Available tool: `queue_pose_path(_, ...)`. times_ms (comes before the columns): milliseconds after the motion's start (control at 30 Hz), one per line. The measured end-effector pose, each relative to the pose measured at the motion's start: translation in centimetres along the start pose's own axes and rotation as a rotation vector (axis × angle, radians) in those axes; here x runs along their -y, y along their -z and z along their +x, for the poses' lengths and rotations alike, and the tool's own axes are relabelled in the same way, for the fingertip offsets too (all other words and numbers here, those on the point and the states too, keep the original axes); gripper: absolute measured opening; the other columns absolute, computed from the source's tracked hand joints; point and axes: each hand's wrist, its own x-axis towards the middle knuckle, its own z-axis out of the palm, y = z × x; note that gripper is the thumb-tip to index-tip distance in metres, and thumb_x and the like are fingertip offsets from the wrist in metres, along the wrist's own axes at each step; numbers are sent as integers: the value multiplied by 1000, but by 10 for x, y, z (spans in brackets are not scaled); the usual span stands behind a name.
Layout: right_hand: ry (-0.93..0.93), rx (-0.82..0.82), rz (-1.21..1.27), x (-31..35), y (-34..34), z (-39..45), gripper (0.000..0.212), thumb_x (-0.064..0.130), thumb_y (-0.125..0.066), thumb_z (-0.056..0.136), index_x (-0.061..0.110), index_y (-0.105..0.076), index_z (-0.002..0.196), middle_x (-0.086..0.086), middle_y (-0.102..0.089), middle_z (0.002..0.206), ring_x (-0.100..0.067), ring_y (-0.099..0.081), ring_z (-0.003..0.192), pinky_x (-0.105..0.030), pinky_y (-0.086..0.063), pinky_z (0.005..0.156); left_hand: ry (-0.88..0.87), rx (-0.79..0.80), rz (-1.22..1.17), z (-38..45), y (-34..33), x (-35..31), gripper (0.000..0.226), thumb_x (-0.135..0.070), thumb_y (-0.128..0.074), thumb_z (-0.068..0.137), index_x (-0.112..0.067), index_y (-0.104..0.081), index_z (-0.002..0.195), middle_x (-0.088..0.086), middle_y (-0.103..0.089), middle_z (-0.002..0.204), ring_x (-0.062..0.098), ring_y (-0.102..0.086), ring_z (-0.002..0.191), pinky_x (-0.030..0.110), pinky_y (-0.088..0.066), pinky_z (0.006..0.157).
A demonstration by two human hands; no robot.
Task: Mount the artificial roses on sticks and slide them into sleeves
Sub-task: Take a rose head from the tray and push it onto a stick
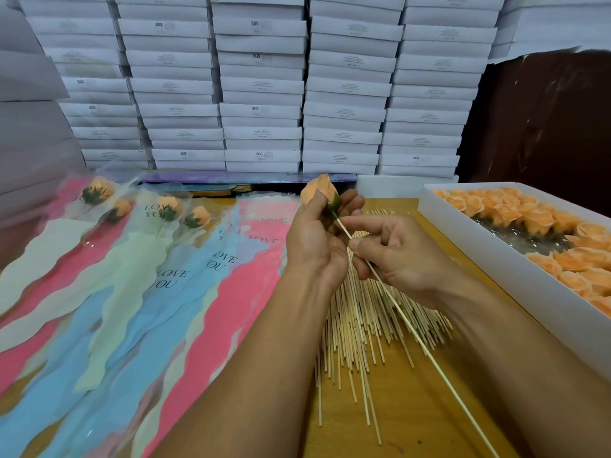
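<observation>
Back wall hidden by stacked white flat boxes [261,77], approx. five columns side by side, floor-to-top of view, some w/ small "SGS" print on front edges. More pale boxes lean in at far left [29,94]. Dark brown panel [545,127] at right, behind the stacks. Wooden tabletop [410,408], yellowish-brown grain. Light even, soft, no hard shadows.

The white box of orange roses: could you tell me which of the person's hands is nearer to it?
Right. The right hand, pinching the stick, is just left of the white box of orange roses. The left hand, holding the rose, is farther left.
</observation>
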Motion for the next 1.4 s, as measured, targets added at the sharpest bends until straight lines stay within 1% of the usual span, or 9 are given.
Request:
queue_pose_path(133,-47,-30,13,-4,-1,2,37,-3,-51,100,17,-61,130,-6,-55,51,-2,-47,42,-11,-37,44,-58,-17,56,0,0,0,42,-18,-46,103,10,-47,136,19,-68,98,22,-71,75,29,-60,64)
queue_pose_path(267,-105,5,168,-4,2,3,34,-4,-49,100,17,-69,117,-8,-55,55,-10,-47,48,-19,-35,45,-25,-44,79,2,0,4,42,-21,-51,102,10,-51,131,20,-69,97,21,-72,72,36,-59,75)
queue_pose_path(367,-178,-4,341,-6,8,5,27,-4,-47,100,1,-70,113,-7,-56,55,-6,-50,44,-14,-39,42,-46,-129,209,3,0,10,43,-34,-49,104,3,-55,125,23,-71,97,25,-70,74,34,-58,65)
queue_pose_path(433,-221,-37,380,-8,12,6,23,-1,-49,100,-4,-69,111,-8,-55,56,-5,-46,40,-12,-37,37,-100,-200,389,6,-2,12,49,-45,-44,103,-1,-58,118,22,-71,95,27,-68,74,31,-58,60)
queue_pose_path(533,-253,-86,395,-15,18,10,23,5,-50,101,-1,-69,111,-9,-54,59,-9,-41,39,-15,-32,34,-163,-277,709,9,-9,7,52,-50,-40,100,-4,-59,113,19,-68,103,33,-67,89,41,-57,78)
queue_pose_path(800,-330,-203,368,-26,23,14,20,6,-52,101,-2,-66,112,-8,-57,57,-9,-41,38,-16,-27,31,-190,-285,1751,26,-7,-22,24,-14,-48,93,-6,-57,114,18,-56,124,36,-53,115,43,-49,95)
queue_pose_path(1000,-370,-191,318,-27,22,13,19,6,-52,101,0,-68,109,-7,-58,58,-9,-42,40,-16,-27,32,153,-245,2297,34,41,-63,28,-5,-50,96,-5,-54,123,21,-52,136,41,-47,128,49,-40,110)
queue_pose_path(1200,-377,-165,272,-29,22,14,18,8,-53,101,2,-69,108,-7,-59,59,-10,-42,43,-16,-30,34,359,-76,2450,31,66,-86,36,-17,-47,100,-1,-55,131,13,-59,118,26,-58,96,30,-47,81)
queue_pose_path(1400,-351,-141,248,-30,21,13,18,9,-54,101,4,-70,108,-6,-60,59,-9,-43,42,-17,-32,35,540,93,2389,30,58,-123,20,-16,-44,102,-1,-57,100,7,-54,83,19,-56,67,21,-52,56)
